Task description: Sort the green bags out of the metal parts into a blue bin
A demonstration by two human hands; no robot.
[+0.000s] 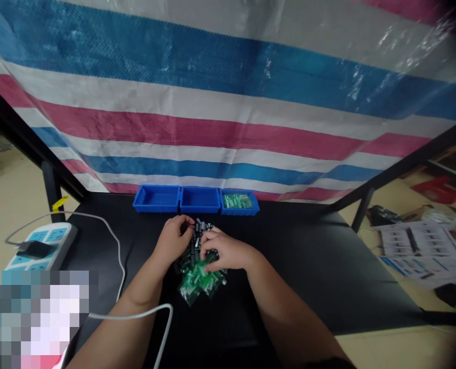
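Note:
On the black table, a heap of small dark grey and black cylindrical parts [192,253] lies between my hands, too small to name more exactly. Several clear bags with green contents [197,282] rest against the near side of this heap. My left hand [173,237] is at the heap's upper left, fingers curled and thumb bent toward the index finger; whatever they pinch is hidden. Over the right side of the heap, my right hand [228,249] has bent fingers, with a gap between thumb and index finger. Its thumb reaches to the green bags.
Three blue bins line the table's back: a left bin [157,209], a middle bin [200,209] and a right bin [240,211] holding green packets [237,200]. A power strip [64,238] with a white cable [115,238] lies left. Striped sheeting [228,133] hangs behind.

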